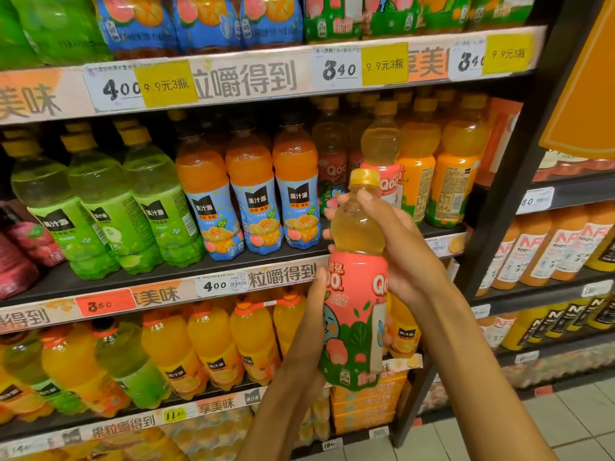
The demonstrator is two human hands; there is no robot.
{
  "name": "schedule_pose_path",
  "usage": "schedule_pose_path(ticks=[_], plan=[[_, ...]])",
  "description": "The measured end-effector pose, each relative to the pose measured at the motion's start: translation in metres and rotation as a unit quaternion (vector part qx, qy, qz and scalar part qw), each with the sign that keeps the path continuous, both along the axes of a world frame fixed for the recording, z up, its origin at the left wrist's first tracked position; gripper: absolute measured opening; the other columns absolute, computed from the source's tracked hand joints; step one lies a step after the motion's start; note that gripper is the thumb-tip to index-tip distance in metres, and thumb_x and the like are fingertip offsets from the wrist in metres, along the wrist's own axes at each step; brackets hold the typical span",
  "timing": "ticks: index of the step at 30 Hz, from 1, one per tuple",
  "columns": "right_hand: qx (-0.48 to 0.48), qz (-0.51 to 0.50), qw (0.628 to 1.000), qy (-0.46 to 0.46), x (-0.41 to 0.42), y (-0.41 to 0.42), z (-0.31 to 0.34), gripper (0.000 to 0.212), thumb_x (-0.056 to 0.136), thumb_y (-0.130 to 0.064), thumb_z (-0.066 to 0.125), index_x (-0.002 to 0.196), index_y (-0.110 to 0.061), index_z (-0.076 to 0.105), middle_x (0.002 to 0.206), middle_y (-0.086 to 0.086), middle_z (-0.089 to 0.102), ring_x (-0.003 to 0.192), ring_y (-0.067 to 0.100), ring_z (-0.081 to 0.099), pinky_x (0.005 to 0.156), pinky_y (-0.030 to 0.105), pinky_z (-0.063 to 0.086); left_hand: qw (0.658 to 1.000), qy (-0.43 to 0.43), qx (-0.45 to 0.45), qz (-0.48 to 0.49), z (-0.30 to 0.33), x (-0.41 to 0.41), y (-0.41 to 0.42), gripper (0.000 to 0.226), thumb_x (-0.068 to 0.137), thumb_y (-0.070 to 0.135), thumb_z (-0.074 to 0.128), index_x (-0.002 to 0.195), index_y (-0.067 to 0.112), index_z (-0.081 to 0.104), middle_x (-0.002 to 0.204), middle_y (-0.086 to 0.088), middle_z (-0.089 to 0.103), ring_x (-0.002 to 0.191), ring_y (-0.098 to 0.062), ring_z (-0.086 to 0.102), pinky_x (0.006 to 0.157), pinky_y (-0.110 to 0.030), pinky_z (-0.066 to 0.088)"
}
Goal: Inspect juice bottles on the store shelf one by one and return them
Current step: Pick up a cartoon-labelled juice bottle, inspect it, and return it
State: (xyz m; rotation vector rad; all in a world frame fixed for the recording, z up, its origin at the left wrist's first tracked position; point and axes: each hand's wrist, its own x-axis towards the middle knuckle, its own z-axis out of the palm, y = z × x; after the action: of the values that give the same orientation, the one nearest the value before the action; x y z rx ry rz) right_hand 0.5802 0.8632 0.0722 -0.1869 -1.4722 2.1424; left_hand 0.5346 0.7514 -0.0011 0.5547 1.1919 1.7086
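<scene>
I hold a peach Qoo juice bottle [357,287] upright in front of the middle shelf [186,271]. It has a yellow cap, pale yellow juice and a pink and green label. My right hand [396,247] grips its upper part, fingers curled round the neck below the cap. My left hand [314,327] holds the lower label from the left side, with the thumb along the label. Another Qoo bottle [381,161] of the same kind stands on the shelf just behind it.
Green bottles [100,207], orange bottles with blue labels [253,194] and orange bottles [456,168] fill the middle shelf. Rows of bottles stand above and below. A black upright post [506,207] divides this rack from a rack of orange juice bottles [559,247] on the right.
</scene>
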Motion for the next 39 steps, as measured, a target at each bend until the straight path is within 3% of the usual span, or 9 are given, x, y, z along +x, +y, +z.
schedule_pose_path(ticks=[4, 8, 12, 14, 22, 26, 31, 35, 39], plan=[[0.035, -0.069, 0.997, 0.002, 0.000, 0.001, 0.005, 0.029, 0.080, -0.041, 0.071, 0.095, -0.017, 0.069, 0.082, 0.002, 0.073, 0.075, 0.013, 0.069, 0.062, 0.024, 0.056, 0.994, 0.096, -0.018, 0.056, 0.005, -0.008, -0.004, 0.060, 0.073, 0.065, 0.036, 0.104, 0.025, 0.068, 0.101, -0.001, 0.074, 0.093, -0.015, 0.070, 0.075, -0.026, 0.055], [0.048, -0.098, 0.994, -0.012, -0.003, 0.004, 0.012, 0.025, 0.084, -0.041, 0.065, 0.096, -0.019, 0.066, 0.076, -0.008, 0.073, 0.072, 0.005, 0.069, 0.059, 0.019, 0.053, 0.981, 0.177, -0.011, 0.079, 0.012, -0.002, -0.001, 0.066, 0.068, 0.060, 0.044, 0.113, 0.016, 0.063, 0.104, -0.007, 0.073, 0.093, -0.015, 0.071, 0.073, -0.023, 0.057], [0.047, -0.078, 0.995, -0.047, -0.007, 0.011, 0.012, 0.025, 0.091, -0.039, 0.059, 0.100, -0.017, 0.067, 0.099, 0.005, 0.075, 0.094, 0.017, 0.071, 0.079, 0.029, 0.056, 0.983, 0.153, 0.009, 0.100, 0.010, 0.000, 0.004, 0.063, 0.063, 0.061, 0.046, 0.105, 0.018, 0.066, 0.085, 0.001, 0.076, 0.076, -0.009, 0.072, 0.056, -0.014, 0.052], [0.046, -0.084, 0.994, -0.043, -0.008, 0.012, 0.010, 0.032, 0.085, -0.041, 0.064, 0.106, -0.017, 0.065, 0.109, 0.011, 0.072, 0.104, 0.024, 0.068, 0.084, 0.033, 0.055, 0.986, 0.133, 0.013, 0.097, 0.009, -0.002, 0.005, 0.064, 0.061, 0.067, 0.047, 0.102, 0.022, 0.068, 0.090, 0.000, 0.076, 0.083, -0.014, 0.072, 0.065, -0.022, 0.056], [0.107, -0.131, 0.986, 0.007, -0.013, 0.013, 0.007, 0.043, 0.070, -0.039, 0.077, 0.108, -0.023, 0.063, 0.094, -0.006, 0.075, 0.082, 0.007, 0.072, 0.060, 0.017, 0.052, 0.976, 0.169, 0.027, 0.136, 0.005, -0.006, 0.022, 0.049, 0.066, 0.059, 0.047, 0.098, 0.024, 0.064, 0.082, 0.011, 0.075, 0.082, -0.006, 0.071, 0.061, -0.013, 0.052], [0.182, -0.212, 0.957, 0.074, -0.017, 0.020, 0.012, 0.027, 0.080, -0.024, 0.073, 0.103, -0.018, 0.061, 0.090, -0.006, 0.071, 0.082, 0.007, 0.068, 0.067, 0.021, 0.053, 0.946, 0.264, 0.045, 0.183, 0.009, -0.024, 0.032, 0.029, 0.087, 0.044, 0.058, 0.110, 0.027, 0.056, 0.106, 0.008, 0.067, 0.099, -0.002, 0.064, 0.079, -0.016, 0.051], [0.282, -0.283, 0.907, 0.132, -0.031, 0.028, 0.015, 0.029, 0.084, -0.008, 0.072, 0.106, -0.009, 0.054, 0.095, -0.001, 0.062, 0.085, 0.000, 0.061, 0.074, 0.016, 0.047, 0.871, 0.448, 0.004, 0.202, 0.006, -0.049, 0.037, 0.061, 0.073, 0.037, 0.069, 0.128, 0.036, 0.043, 0.131, 0.012, 0.053, 0.122, -0.001, 0.048, 0.100, -0.021, 0.041], [0.307, -0.294, 0.897, 0.123, -0.047, 0.036, 0.010, 0.030, 0.082, -0.006, 0.074, 0.104, -0.008, 0.054, 0.092, -0.006, 0.059, 0.082, -0.001, 0.059, 0.073, 0.015, 0.046, 0.846, 0.473, -0.036, 0.244, -0.005, -0.054, 0.056, 0.073, 0.070, 0.028, 0.080, 0.134, 0.027, 0.044, 0.131, 0.006, 0.055, 0.118, -0.008, 0.052, 0.097, -0.038, 0.047], [0.310, -0.287, 0.898, 0.120, -0.058, 0.047, 0.005, 0.031, 0.083, -0.009, 0.074, 0.106, -0.010, 0.053, 0.094, 0.002, 0.061, 0.085, 0.010, 0.062, 0.074, 0.020, 0.049, 0.824, 0.473, -0.051, 0.306, -0.010, -0.058, 0.070, 0.067, 0.072, 0.024, 0.080, 0.132, 0.024, 0.049, 0.125, 0.006, 0.058, 0.111, -0.006, 0.056, 0.093, -0.035, 0.050]])
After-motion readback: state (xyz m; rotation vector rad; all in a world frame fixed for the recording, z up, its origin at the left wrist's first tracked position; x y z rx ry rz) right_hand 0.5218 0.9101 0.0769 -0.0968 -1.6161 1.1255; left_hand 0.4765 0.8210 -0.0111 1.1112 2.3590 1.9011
